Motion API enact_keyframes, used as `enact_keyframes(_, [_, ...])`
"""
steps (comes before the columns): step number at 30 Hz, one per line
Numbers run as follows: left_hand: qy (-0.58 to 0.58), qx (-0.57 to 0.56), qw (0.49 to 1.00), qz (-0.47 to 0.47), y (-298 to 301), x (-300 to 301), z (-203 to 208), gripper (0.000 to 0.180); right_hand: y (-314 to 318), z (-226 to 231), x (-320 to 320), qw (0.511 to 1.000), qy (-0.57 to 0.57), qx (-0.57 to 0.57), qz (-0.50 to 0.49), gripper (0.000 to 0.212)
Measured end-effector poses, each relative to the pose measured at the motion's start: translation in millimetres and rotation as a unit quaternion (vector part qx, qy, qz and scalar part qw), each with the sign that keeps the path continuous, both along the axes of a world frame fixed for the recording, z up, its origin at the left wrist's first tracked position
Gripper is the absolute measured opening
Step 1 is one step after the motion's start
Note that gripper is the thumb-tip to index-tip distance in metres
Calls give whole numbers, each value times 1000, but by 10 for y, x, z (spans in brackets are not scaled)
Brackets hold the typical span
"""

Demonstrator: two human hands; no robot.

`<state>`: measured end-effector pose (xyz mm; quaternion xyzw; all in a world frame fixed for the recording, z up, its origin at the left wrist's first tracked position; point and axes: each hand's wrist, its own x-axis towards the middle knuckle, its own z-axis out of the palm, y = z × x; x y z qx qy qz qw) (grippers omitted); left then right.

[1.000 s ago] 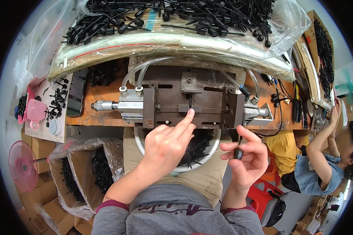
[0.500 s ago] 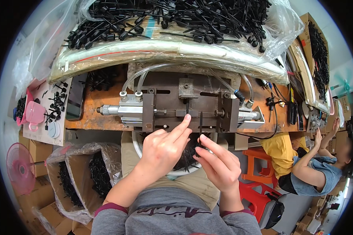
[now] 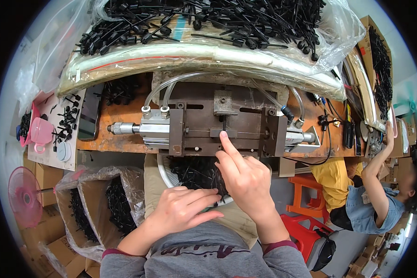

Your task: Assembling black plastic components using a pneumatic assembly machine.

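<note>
The press fixture (image 3: 222,123) sits on the workbench (image 3: 125,116) straight ahead of me, with the bag of plastic parts (image 3: 208,28) behind it. The bowl of parts (image 3: 194,173) rests on my lap, just before the fixture. My right hand (image 3: 245,180) reaches over the bowl, forefinger on the fixture's middle slot; my left hand (image 3: 183,211) lies at the bowl's near rim. Boxes of parts (image 3: 97,204) stand to my left, a seated person (image 3: 380,199) to my right

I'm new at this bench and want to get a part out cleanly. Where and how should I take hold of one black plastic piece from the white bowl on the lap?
Probably by its thin stem, from above. The black pieces lie tangled in the white bowl, open only upward; the left hand rests at its near rim, so come from there with a fingertip pinch.
</note>
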<state>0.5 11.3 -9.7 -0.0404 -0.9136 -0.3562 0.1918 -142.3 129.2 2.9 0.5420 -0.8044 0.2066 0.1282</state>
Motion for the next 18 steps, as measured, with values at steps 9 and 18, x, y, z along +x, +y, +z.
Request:
enact_keyframes(9, [137, 214, 967, 9, -104, 50, 265, 9, 6, 1, 16, 999, -14, 24, -19, 23])
enact_keyframes(18, [-101, 158, 964, 188, 79, 550, -976, 7, 112, -197, 5, 974, -179, -120, 72, 24])
